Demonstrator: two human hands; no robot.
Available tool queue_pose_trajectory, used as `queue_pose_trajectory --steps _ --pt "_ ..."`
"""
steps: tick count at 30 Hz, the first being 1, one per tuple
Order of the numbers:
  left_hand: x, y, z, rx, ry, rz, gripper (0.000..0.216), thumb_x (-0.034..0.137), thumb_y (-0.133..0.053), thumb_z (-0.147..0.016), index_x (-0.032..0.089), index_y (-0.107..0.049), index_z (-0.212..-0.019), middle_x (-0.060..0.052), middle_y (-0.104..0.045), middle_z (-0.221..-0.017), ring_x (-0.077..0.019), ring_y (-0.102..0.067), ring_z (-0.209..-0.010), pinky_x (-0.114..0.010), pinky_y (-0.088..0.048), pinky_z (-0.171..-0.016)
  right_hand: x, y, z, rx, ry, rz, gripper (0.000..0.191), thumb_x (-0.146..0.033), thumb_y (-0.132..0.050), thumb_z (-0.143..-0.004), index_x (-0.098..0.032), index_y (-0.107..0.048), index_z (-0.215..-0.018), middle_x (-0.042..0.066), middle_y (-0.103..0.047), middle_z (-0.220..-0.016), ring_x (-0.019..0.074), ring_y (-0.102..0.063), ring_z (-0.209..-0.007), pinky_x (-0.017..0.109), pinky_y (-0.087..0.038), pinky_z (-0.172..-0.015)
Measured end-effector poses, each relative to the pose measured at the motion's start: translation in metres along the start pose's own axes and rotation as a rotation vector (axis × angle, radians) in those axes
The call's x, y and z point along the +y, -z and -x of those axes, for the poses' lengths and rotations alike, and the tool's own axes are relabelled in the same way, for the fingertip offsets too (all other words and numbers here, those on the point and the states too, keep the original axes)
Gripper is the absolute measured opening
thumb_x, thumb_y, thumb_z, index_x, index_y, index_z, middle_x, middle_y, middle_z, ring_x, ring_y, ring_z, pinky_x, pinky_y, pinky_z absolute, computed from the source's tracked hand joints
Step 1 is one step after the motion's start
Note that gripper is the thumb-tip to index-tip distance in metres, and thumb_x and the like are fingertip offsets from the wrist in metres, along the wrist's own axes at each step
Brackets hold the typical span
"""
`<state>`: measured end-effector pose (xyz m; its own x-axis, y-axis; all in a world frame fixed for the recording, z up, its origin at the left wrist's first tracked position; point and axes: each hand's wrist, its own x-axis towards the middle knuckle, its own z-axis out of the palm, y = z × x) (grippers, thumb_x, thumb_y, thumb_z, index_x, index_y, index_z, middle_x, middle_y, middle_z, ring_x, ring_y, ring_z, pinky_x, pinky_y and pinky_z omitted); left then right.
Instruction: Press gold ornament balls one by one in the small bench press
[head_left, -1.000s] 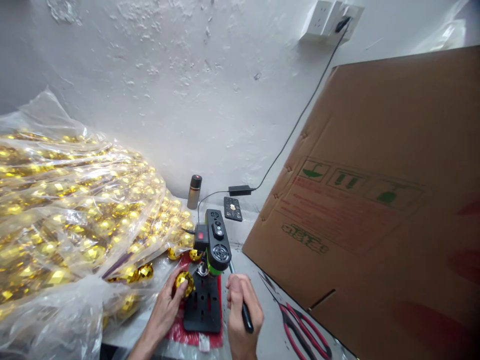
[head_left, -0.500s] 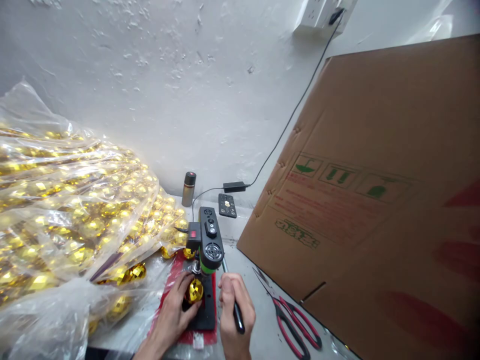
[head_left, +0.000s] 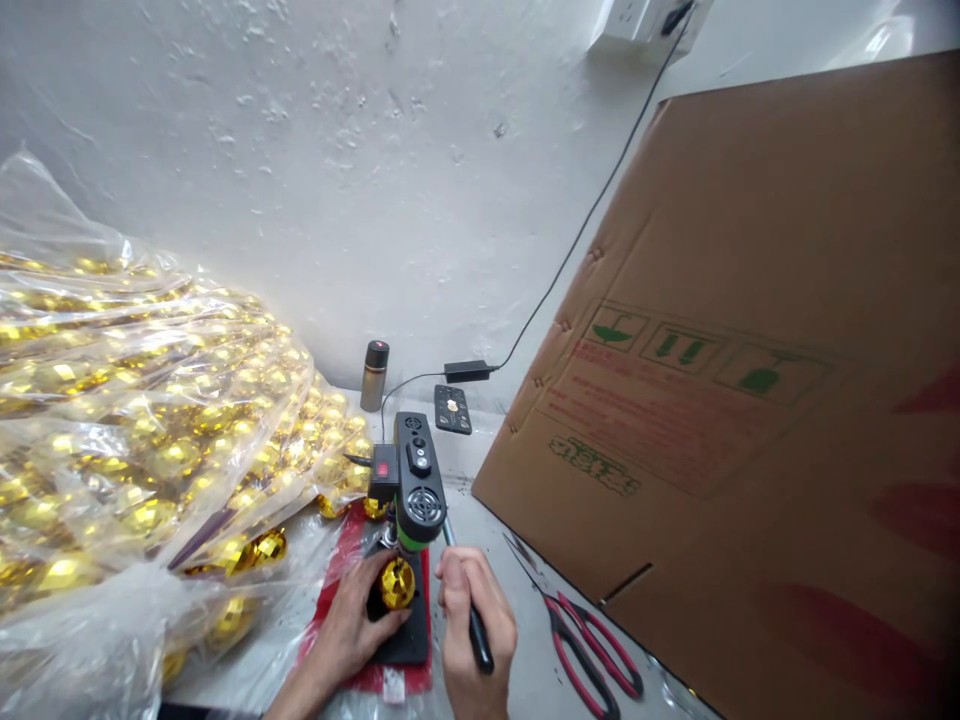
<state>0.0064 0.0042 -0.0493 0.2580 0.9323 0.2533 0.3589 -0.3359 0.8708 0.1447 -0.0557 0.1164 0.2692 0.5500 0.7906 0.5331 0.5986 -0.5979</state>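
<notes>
A shiny gold mirrored ball [head_left: 397,583] is at the black base plate of a small bench machine [head_left: 421,490]. My left hand [head_left: 352,620] curls round the ball from the left, its thumb below and fingers above. My right hand [head_left: 474,625] is closed on the black-handled lever [head_left: 481,640], whose metal rod runs up beside the machine's head. Part of the rod is hidden behind my fingers. Beneath the base lies a red plastic sheet [head_left: 319,628].
A clear plastic bag [head_left: 150,450] full of gold balls fills the left side. Scissors [head_left: 574,640] lie right of my right hand, beside a big cardboard box [head_left: 735,400]. Behind the machine are a spray-like can [head_left: 374,376], a black phone-like slab [head_left: 452,409] and a power adapter [head_left: 466,371].
The gold ball has shifted slightly right and my left thumb has moved a little along with it. My right hand stays closed on the lever, dropping very slightly.
</notes>
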Motion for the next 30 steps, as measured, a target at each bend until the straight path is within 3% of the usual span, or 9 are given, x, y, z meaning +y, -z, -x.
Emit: queue_pose_trajectory --steps 6,13,19,30 --pt "0.002 0.003 0.002 -0.022 0.038 0.046 0.061 0.039 -0.084 -0.075 0.024 -0.072 -0.134 -0.016 -0.077 -0.134 -0.0385 -0.072 -0.125 -0.056 -0.057 -0.111 0.008 0.0 0.007 0.005 0.025 0.004 0.03 -0.018 -0.046 -0.108 -0.024 -0.057 -0.081 -0.004 -0.056 -0.07 0.0087 -0.051 -0.053 0.019 -0.044 -0.05" --pt "0.002 0.0 0.002 -0.046 0.052 0.053 0.062 0.033 -0.084 -0.074 0.024 -0.072 -0.134 -0.016 -0.077 -0.135 -0.0389 -0.071 -0.125 -0.056 -0.056 -0.11 0.017 -0.022 0.044 0.19 -0.232 -0.111 0.041 -0.031 -0.045 -0.112 -0.023 -0.052 -0.072 -0.002 -0.054 -0.075 0.0112 -0.051 -0.062 0.026 -0.041 -0.06" --pt "0.0 -0.001 0.003 -0.05 0.058 0.054 0.062 0.032 -0.084 -0.074 0.024 -0.071 -0.134 -0.016 -0.076 -0.137 -0.039 -0.07 -0.127 -0.056 -0.056 -0.112 0.022 -0.027 0.053 0.244 -0.247 -0.144 0.043 -0.034 -0.046 -0.11 -0.023 -0.05 -0.069 -0.002 -0.054 -0.073 0.013 -0.048 -0.062 0.029 -0.035 -0.059" --pt "0.0 -0.004 0.004 -0.029 0.066 0.048 0.062 0.031 -0.084 -0.073 0.024 -0.072 -0.133 -0.015 -0.077 -0.134 -0.039 -0.071 -0.124 -0.057 -0.057 -0.11 0.029 -0.028 0.057 0.251 -0.198 -0.136 0.043 -0.033 -0.049 -0.109 -0.022 -0.047 -0.068 -0.003 -0.054 -0.073 0.0142 -0.048 -0.067 0.03 -0.036 -0.066"
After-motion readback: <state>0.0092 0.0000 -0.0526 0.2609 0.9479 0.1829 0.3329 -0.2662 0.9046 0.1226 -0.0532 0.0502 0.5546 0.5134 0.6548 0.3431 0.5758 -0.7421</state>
